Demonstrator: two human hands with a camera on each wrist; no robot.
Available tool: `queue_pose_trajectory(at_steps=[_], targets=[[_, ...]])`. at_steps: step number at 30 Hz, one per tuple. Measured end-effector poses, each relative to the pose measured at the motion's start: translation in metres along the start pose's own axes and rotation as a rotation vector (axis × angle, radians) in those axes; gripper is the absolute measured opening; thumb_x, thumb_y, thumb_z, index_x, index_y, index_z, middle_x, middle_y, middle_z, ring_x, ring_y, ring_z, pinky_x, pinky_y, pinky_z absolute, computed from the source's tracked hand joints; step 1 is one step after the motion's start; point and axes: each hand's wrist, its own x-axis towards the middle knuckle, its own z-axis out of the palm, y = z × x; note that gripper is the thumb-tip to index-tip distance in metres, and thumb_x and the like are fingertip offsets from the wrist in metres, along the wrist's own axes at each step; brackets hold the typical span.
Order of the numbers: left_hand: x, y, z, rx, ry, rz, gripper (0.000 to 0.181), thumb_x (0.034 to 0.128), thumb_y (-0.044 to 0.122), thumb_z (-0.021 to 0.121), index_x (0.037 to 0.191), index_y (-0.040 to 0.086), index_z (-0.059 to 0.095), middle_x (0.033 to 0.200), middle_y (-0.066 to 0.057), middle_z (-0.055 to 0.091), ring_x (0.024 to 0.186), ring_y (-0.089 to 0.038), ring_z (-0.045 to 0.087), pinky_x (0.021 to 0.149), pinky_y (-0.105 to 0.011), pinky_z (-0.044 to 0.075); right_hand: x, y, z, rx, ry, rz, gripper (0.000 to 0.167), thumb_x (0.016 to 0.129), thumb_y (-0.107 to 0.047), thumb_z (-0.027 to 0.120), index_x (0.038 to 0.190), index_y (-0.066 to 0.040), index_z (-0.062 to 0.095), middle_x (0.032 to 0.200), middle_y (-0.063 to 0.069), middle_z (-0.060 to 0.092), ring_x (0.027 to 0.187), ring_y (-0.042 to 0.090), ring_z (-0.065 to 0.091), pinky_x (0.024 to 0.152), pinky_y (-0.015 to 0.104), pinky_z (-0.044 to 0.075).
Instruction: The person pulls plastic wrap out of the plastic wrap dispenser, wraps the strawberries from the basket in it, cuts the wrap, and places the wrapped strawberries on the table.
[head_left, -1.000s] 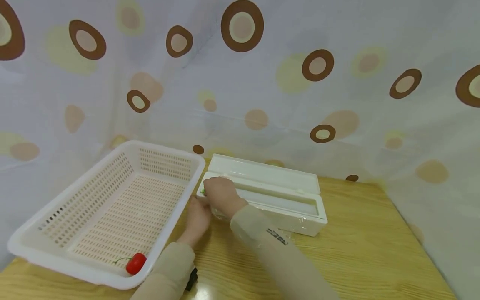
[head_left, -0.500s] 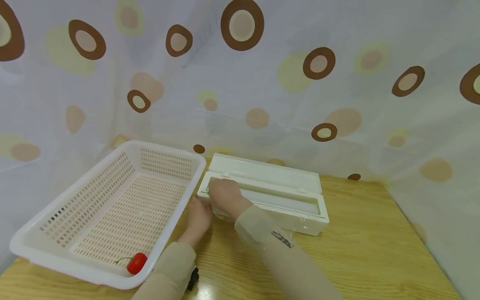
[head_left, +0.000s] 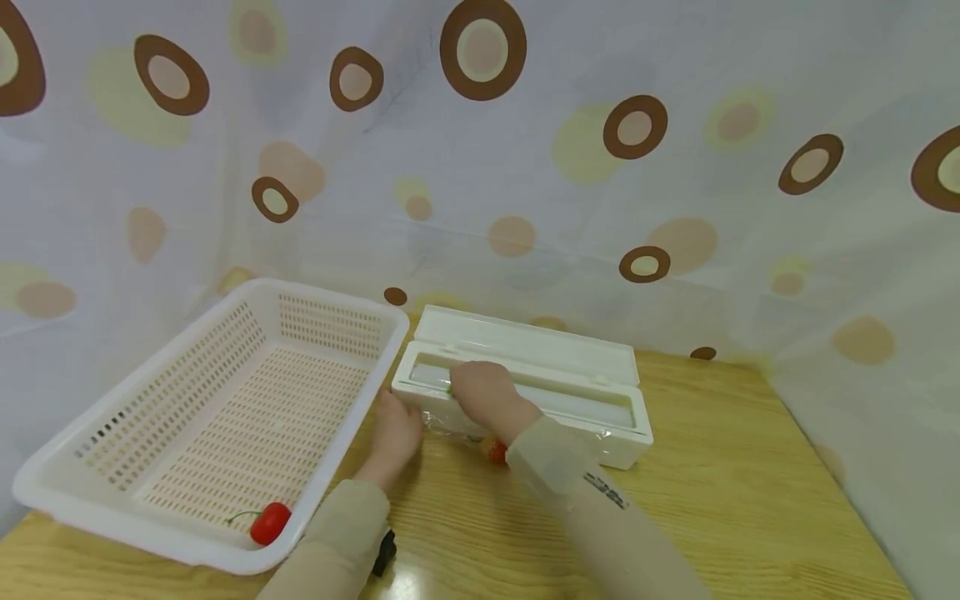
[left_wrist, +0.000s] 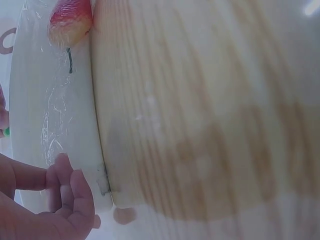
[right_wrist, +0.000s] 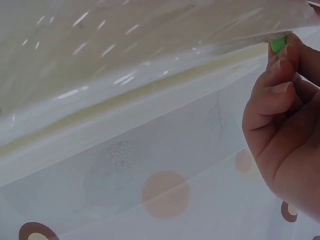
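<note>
A long white cling film dispenser [head_left: 626, 452] stands on the table with its lid [head_left: 525, 342] raised and a film roll [head_left: 577, 405] inside. My right hand [head_left: 487, 398] pinches a small green slider [right_wrist: 278, 45] on the dispenser's front rim, near the left third. Clear cling film [left_wrist: 54, 115] hangs down the front face. At the left front corner my left hand [head_left: 397, 429] has curled fingers at the film's edge and seems to pinch it. A red-and-yellow fruit [left_wrist: 71, 22] with a dark stem lies against the front, film over it; my right arm partly hides it in the head view.
A white perforated basket [head_left: 330, 467] stands left of the dispenser, close to my left arm. Inside its near corner lies a red cherry-like fruit [head_left: 271, 523] with a thin green stem. A patterned curtain [head_left: 480, 208] hangs behind the wooden table [head_left: 735, 500].
My right hand has moved right along the dispenser's rim with the green slider, from the left end. The red-and-yellow fruit has come into sight. My left hand has stayed at the corner.
</note>
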Motion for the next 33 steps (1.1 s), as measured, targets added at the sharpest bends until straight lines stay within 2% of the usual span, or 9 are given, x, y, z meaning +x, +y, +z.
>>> queue_pose_trajectory(at_steps=[8, 16, 27, 33], targets=[[0.001, 0.001, 0.002, 0.034, -0.002, -0.005, 0.051, 0.0873, -0.002, 0.046, 0.128, -0.022, 0.023, 0.126, -0.044, 0.04, 0.123, -0.052, 0.04, 0.106, -0.052, 0.033, -0.007, 0.011, 0.002, 0.03, -0.012, 0.022, 0.015, 0.09, -0.014, 0.056, 0.077, -0.008, 0.056, 0.073, 0.004, 0.061, 0.063, 0.015, 0.05, 0.061, 0.036, 0.051], [0.001, 0.0, 0.0, 0.039, 0.002, -0.012, 0.054, 0.0881, -0.001, 0.046, 0.131, -0.022, 0.02, 0.129, -0.044, 0.036, 0.126, -0.052, 0.036, 0.108, -0.052, 0.03, -0.023, 0.025, 0.006, 0.031, 0.02, 0.004, 0.019, 0.091, -0.014, 0.059, 0.075, -0.007, 0.053, 0.062, 0.0, 0.045, 0.058, 0.014, 0.042, 0.056, 0.035, 0.05], [0.0, 0.002, -0.002, 0.029, -0.015, -0.018, 0.051, 0.0881, 0.0, 0.045, 0.129, -0.021, 0.022, 0.127, -0.043, 0.039, 0.125, -0.052, 0.038, 0.107, -0.051, 0.032, -0.026, 0.034, 0.007, 0.064, 0.03, -0.022, 0.019, 0.091, -0.013, 0.057, 0.074, -0.006, 0.053, 0.064, 0.003, 0.052, 0.06, 0.017, 0.046, 0.061, 0.037, 0.051], [0.0, 0.003, -0.002, 0.027, -0.017, -0.021, 0.051, 0.0879, -0.001, 0.045, 0.129, -0.021, 0.023, 0.123, -0.041, 0.042, 0.119, -0.05, 0.044, 0.104, -0.051, 0.037, -0.028, 0.04, 0.009, 0.093, 0.016, -0.005, 0.018, 0.091, -0.014, 0.057, 0.074, -0.007, 0.055, 0.066, 0.003, 0.055, 0.062, 0.018, 0.052, 0.063, 0.036, 0.051]])
